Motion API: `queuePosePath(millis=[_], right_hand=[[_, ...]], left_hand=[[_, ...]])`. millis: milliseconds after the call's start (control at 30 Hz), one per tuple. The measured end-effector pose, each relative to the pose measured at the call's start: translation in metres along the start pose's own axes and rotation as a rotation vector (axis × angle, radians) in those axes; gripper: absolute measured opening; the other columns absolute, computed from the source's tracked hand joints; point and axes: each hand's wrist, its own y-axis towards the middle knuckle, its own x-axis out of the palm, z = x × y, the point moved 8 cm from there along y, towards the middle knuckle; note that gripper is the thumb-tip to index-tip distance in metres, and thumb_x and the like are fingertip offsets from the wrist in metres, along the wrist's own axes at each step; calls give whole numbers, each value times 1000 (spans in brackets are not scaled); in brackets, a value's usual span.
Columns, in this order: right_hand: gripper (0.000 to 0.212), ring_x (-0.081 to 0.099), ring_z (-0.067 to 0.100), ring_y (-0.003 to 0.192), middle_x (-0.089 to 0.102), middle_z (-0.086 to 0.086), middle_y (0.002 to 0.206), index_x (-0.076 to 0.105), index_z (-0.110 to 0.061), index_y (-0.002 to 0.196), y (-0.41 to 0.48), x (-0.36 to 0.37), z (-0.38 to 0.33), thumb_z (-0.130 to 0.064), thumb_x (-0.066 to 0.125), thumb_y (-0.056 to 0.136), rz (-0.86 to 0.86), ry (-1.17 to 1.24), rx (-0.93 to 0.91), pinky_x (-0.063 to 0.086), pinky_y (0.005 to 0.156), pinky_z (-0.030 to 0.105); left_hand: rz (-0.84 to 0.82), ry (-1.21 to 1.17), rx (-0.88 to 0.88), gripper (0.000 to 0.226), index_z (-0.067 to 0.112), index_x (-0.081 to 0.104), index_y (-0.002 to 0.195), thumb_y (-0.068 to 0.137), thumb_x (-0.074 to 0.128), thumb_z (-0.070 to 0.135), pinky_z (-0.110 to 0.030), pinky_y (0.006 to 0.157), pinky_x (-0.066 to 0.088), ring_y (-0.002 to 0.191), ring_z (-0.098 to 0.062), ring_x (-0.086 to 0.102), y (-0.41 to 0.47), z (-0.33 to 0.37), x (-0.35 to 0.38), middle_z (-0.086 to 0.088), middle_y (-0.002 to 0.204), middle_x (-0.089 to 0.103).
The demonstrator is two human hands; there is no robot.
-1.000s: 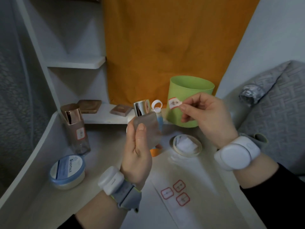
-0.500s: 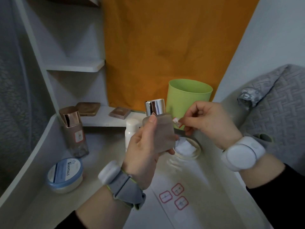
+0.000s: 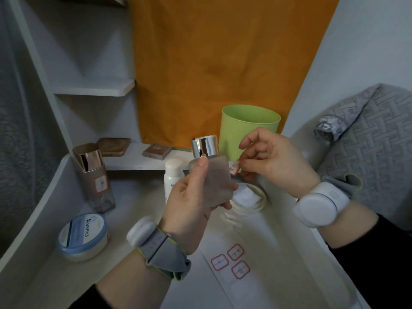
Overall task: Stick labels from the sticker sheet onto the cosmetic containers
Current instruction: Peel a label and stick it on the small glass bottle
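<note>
frosted matt bottle (image 3: 214,181) with mirror-glossy metal cap (image 3: 205,145) (paper label (image 3: 234,167) beside); smooth plastic cup (image 3: 247,128); quilted cloth (image 3: 367,139).

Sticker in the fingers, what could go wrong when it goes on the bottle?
1. The right hand pinches the sticker by one edge beside the bottle, so it might fold over or land crooked.
2. Only the left hand holds the bottle, up in the air. A hard press could make it slip and knock the white bottle behind it.
</note>
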Motion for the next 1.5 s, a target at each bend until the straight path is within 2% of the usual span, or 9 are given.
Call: queuePosePath(millis=[200, 400, 667, 800, 900, 1100, 1233, 1333, 1500], right_hand=[[29, 63, 14, 77, 62, -6, 82, 65, -18, 80, -8, 0, -21, 9, 69, 71, 11, -431, -352, 55, 67, 39], [13, 54, 16, 66, 57, -3, 83, 67, -15, 79, -25, 15, -30, -9, 74, 70, 0, -536, -511, 48, 59, 29], [9, 45, 2, 66, 59, -6, 80, 68, -17, 79, -24, 18, -17, -25, 64, 77, 56, -695, -511, 43, 61, 21], [8, 46, 7, 60, 59, -5, 73, 67, -15, 75, -23, 15, -19, -22, 64, 77, 91, -752, -525, 42, 56, 23], [5, 48, 8, 60, 61, -4, 72, 66, -14, 74, -21, 8, -22, -19, 65, 76, 92, -775, -521, 42, 56, 22], [8, 54, 9, 66, 59, -13, 67, 71, -17, 76, -6, -33, -31, -15, 78, 76, 166, -659, -429, 43, 60, 14], [12, 58, 17, 55, 64, -3, 63, 69, -27, 71, 19, -81, -30, -23, 80, 75, 316, -378, -292, 52, 56, 30], [18, 62, 18, 54, 65, -3, 62, 67, -31, 69, 37, -104, -30, -20, 79, 76, 403, -355, -239, 57, 59, 35], [10, 57, 3, 54, 62, -9, 67, 74, -13, 84, 62, -106, -18, -19, 78, 77, 296, -555, -161, 48, 57, 15]], left_hand=[[35, -37, 1, 41, 15, 64, 103, 81, 51, 47, -34, 55, 47, 80, -30, 66, 1, 4, -6, -9, 81, 72], [56, -49, -16, 37, 17, 73, 89, 81, 51, 46, -36, 60, 45, 80, -29, 67, 1, 0, -6, -12, 86, 73], [35, 6, -26, 42, 8, 67, 96, 87, 48, 45, -39, 64, 45, 80, -30, 66, 0, -3, -2, -18, 87, 72], [17, 41, -27, 42, 17, 78, 74, 80, 51, 48, -38, 63, 47, 75, -26, 67, 2, -2, 3, -13, 78, 73], [4, 70, -35, 38, 29, 79, 72, 82, 49, 50, -40, 66, 49, 77, -29, 65, 6, -3, 9, -13, 79, 74], [34, 66, -41, 43, 9, 72, 83, 89, 51, 46, -43, 73, 49, 78, -35, 64, 16, 0, 18, -18, 79, 73], [13, 87, -35, 41, 11, 69, 90, 94, 48, 45, -39, 66, 51, 78, -31, 67, 27, 4, 30, -9, 75, 74], [3, 87, -44, 40, 12, 70, 87, 95, 48, 46, -38, 65, 49, 77, -33, 66, 32, 5, 40, -7, 70, 73], [10, 67, -63, 39, 11, 66, 89, 96, 48, 45, -33, 57, 48, 75, -33, 65, 42, 3, 52, -8, 66, 70]])
